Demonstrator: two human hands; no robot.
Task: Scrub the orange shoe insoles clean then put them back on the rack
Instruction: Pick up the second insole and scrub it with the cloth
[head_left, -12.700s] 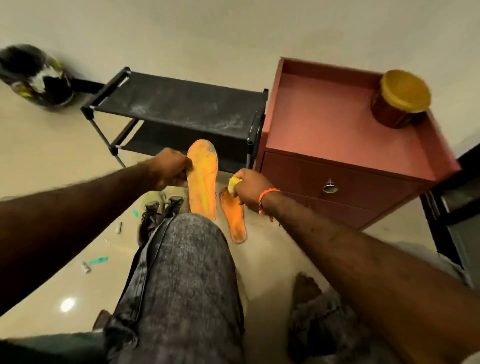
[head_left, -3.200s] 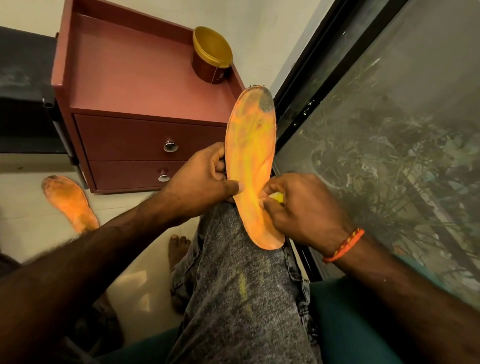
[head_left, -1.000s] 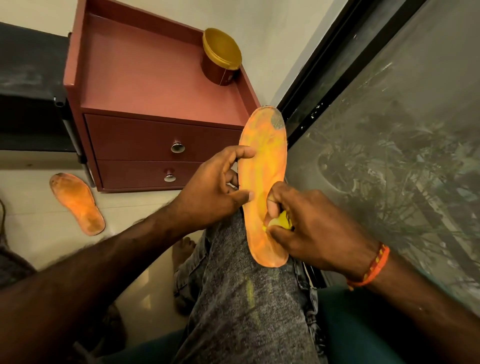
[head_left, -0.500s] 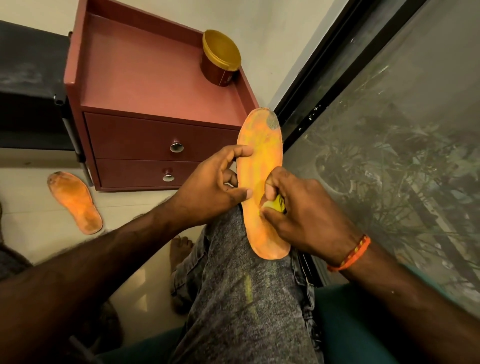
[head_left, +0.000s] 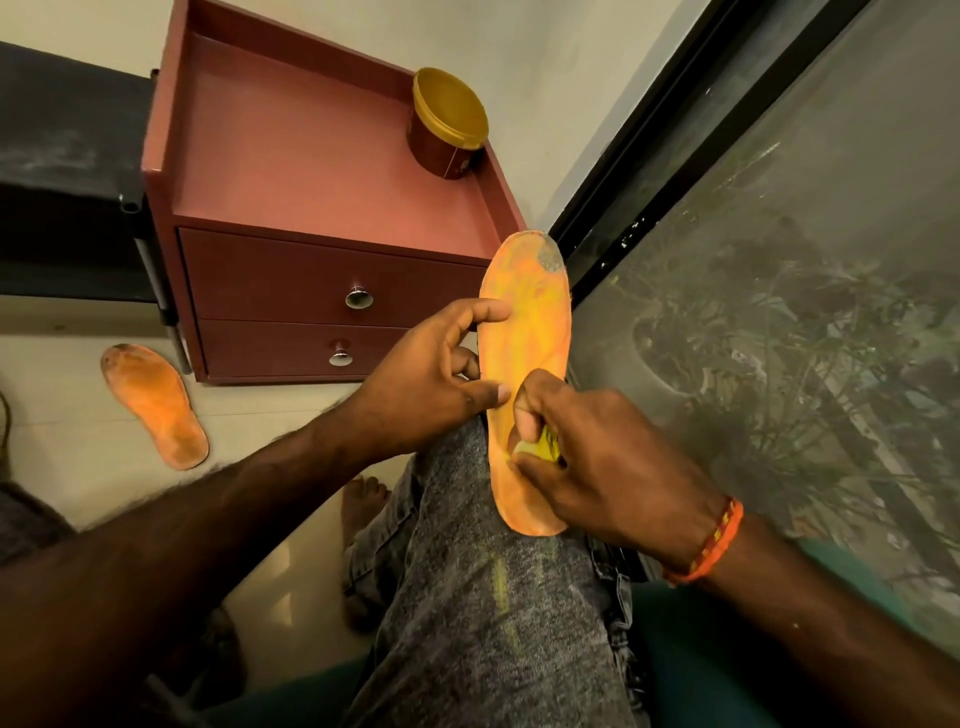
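A pale tiled floor (head_left: 62, 415) runs beneath a red drawer cabinet (head_left: 322, 171) at 11 o'clock. On the knee, the left hand (head_left: 431, 384) grips the upright orange insole (head_left: 527, 364) by its edge while the right hand (head_left: 597, 452) pinches a yellow scrubber (head_left: 543, 447) against it. A second insole (head_left: 153, 405) lies on the floor at 9 o'clock, near the black rack (head_left: 67, 171).

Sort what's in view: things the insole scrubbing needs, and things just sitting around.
Job:
held insole, propped on the knee, left hand steadying it
yellow scrubber in right hand
second insole on the floor
black rack

Lying about:
red drawer cabinet
gold-lidded jar
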